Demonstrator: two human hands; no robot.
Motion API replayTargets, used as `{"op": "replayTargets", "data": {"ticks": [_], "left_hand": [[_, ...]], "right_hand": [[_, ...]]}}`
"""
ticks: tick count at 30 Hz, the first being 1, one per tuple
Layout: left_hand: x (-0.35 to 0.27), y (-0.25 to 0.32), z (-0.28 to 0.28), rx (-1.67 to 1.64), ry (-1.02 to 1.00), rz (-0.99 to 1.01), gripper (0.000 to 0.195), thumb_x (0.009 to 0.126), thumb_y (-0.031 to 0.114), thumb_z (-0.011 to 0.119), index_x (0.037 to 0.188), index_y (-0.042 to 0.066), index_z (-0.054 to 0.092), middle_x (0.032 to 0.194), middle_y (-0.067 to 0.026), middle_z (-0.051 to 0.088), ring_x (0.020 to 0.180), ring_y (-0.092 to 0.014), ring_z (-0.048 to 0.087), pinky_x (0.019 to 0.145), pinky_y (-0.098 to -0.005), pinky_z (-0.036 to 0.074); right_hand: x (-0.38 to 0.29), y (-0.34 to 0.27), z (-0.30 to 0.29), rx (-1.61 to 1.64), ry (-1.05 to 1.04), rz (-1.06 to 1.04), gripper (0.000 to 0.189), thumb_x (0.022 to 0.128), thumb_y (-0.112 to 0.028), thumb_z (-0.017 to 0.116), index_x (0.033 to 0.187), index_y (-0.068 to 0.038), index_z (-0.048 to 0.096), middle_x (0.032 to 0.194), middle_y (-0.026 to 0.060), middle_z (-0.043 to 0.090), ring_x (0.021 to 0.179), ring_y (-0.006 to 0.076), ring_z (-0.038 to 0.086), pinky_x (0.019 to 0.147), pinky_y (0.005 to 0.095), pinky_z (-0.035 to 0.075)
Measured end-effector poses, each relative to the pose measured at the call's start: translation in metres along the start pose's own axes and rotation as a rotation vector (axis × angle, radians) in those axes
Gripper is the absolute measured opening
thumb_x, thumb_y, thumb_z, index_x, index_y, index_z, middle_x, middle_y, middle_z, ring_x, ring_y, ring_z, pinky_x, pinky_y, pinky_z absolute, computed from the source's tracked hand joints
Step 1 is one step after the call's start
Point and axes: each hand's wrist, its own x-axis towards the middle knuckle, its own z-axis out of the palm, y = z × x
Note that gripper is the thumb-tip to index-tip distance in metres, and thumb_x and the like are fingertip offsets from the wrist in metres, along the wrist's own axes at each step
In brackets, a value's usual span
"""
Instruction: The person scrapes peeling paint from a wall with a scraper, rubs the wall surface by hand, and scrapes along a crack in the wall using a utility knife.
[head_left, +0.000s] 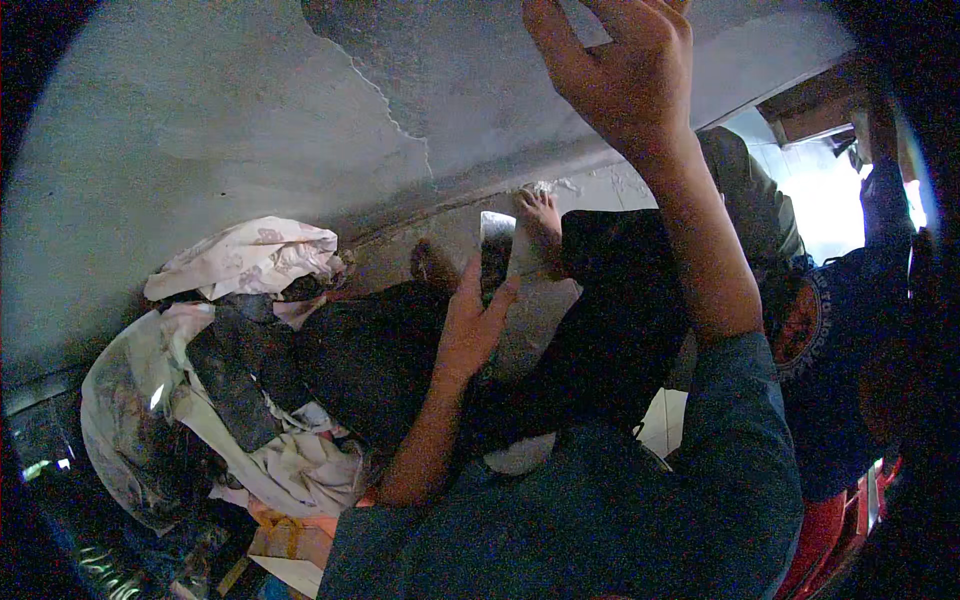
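My left hand (476, 322) grips a flat metal blade, apparently a putty knife (496, 251), low above my lap. Its broad bright end points away from me, towards the wall, and my palm hides its handle. My right hand (626, 67) is raised in front of the painted wall (225, 135), thumb and fingers apart. Those fingertips run past the top of the picture, so I cannot tell whether they touch the wall. A jagged crack or paint edge (386, 105) borders a darker grey patch of wall.
My bare foot (541, 217) rests on the pale floor by the wall base, near whitish debris (551, 186). Crumpled stained cloth (251, 259) and a bulging whitish bag (127, 397) lie left. A cardboard box (289, 555) stands lower left. A dark garment with a printed emblem (802, 326) is at right.
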Motion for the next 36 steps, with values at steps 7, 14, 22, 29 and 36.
{"op": "replayTargets", "data": {"ticks": [7,14,22,29,36], "left_hand": [[-0.004,0.015,-0.001,0.059,-0.036,-0.057,0.075,0.096,0.041,0.06,0.145,-0.009,0.033,0.145,-0.0313,0.043,0.138,-0.039,0.041,0.114,-0.0407,0.03],[-0.003,0.004,0.005,0.125,0.043,0.038,0.075,0.097,0.039,0.06,0.144,-0.012,0.033,0.146,-0.0331,0.041,0.139,-0.041,0.039,0.116,-0.0408,0.029],[-0.007,0.0,0.003,0.12,0.087,0.059,0.078,0.097,0.043,0.059,0.143,-0.014,0.033,0.146,-0.0337,0.039,0.14,-0.042,0.037,0.117,-0.0411,0.027],[-0.005,-0.001,0.002,0.167,0.072,0.029,0.078,0.097,0.044,0.058,0.144,-0.013,0.033,0.147,-0.0331,0.038,0.14,-0.041,0.036,0.117,-0.0414,0.027],[-0.003,-0.001,0.001,0.089,0.041,0.082,0.074,0.097,0.041,0.059,0.143,-0.012,0.035,0.145,-0.0327,0.042,0.138,-0.042,0.04,0.115,-0.0416,0.03]], "right_hand": [[-0.006,0.011,0.002,0.064,0.073,-0.08,0.05,0.086,0.003,0.059,0.133,-0.014,0.06,0.143,0.0051,0.056,0.144,0.0284,0.036,0.116,0.058,0.018],[-0.006,0.007,-0.007,-0.03,-0.026,-0.056,0.052,0.086,0.003,0.059,0.135,-0.014,0.059,0.144,0.0041,0.055,0.145,0.0276,0.035,0.116,0.0567,0.018],[-0.005,0.003,-0.006,0.025,-0.047,-0.01,0.054,0.084,0.004,0.06,0.135,-0.013,0.059,0.145,0.0051,0.054,0.145,0.0278,0.035,0.116,0.0562,0.018],[-0.005,0.002,-0.005,-0.005,-0.045,-0.007,0.054,0.084,0.004,0.059,0.135,-0.013,0.059,0.144,0.0044,0.054,0.145,0.0269,0.034,0.116,0.0572,0.016],[-0.003,-0.005,-0.01,0.007,-0.066,0.036,0.053,0.085,0.003,0.059,0.135,-0.014,0.059,0.144,0.0042,0.055,0.146,0.0279,0.034,0.116,0.0571,0.016]]}}
